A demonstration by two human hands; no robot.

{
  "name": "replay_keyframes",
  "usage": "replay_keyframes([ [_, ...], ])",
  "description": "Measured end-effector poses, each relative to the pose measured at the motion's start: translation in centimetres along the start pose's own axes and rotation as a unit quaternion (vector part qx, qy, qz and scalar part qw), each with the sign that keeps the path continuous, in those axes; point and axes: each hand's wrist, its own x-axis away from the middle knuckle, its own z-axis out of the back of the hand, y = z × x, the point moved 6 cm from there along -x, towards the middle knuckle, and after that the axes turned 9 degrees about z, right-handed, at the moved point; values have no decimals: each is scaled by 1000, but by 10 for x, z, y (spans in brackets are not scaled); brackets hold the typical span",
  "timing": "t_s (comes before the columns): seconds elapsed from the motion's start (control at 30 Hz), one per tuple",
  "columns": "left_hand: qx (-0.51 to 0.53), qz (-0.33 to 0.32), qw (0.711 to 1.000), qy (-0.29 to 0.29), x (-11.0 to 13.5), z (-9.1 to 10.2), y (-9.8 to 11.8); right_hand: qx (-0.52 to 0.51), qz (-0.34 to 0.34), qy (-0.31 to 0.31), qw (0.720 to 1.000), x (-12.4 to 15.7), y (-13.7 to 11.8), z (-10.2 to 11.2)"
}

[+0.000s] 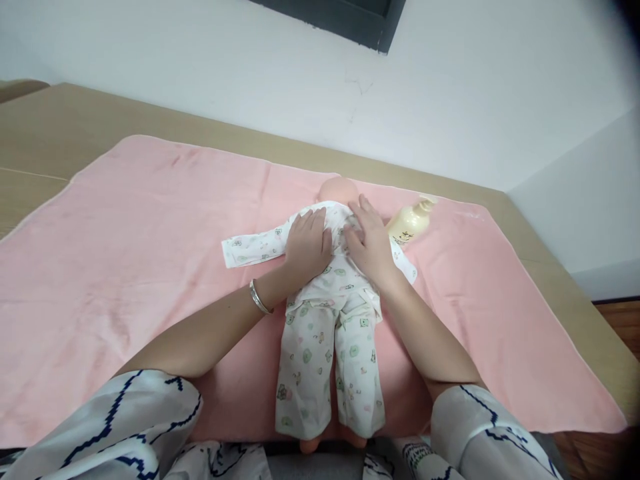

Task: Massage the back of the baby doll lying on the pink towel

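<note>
A baby doll (pixel 339 191) lies on a pink blanket (pixel 150 253), its head toward the wall and its feet toward me. It wears a white printed top (pixel 336 277) and matching trousers (pixel 307 363). My left hand (pixel 309 243) rests flat on the left side of the doll's upper body, fingers stretched out. On the right side, my right hand (pixel 370 243) lies with fingers spread near the shoulder and neck. Neither hand grips anything. Both palms are hidden against the cloth, and the doll's face does not show.
A cream pump bottle (pixel 409 222) lies tilted on the blanket, just right of the doll's sleeve. Under the blanket is a wooden table (pixel 210 127), its far edge against a white wall (pixel 175 53). A dark frame (pixel 350 20) is on the wall.
</note>
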Motion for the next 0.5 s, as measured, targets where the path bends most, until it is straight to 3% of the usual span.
replay_keyframes([
  [0.07, 17, 3, 1000, 1, 0, 3, 0, 14, 12, 25, 1000, 1, -3, 4],
  [0.23, 70, 40, 997, 22, 2, 2, -3, 4, 16, -53, 998, 2, -4, -10],
  [0.33, 91, 47, 995, 2, -7, 4, -3, 14, 6, 13, 1000, 4, -7, 0],
  [0.4, 112, 57, 992, -6, -22, 18, -6, 36, 21, 11, 999, 6, -13, -2],
  [0.5, 129, 77, 988, 19, -51, 64, -16, 62, 57, -63, 994, 7, -20, -20],
])
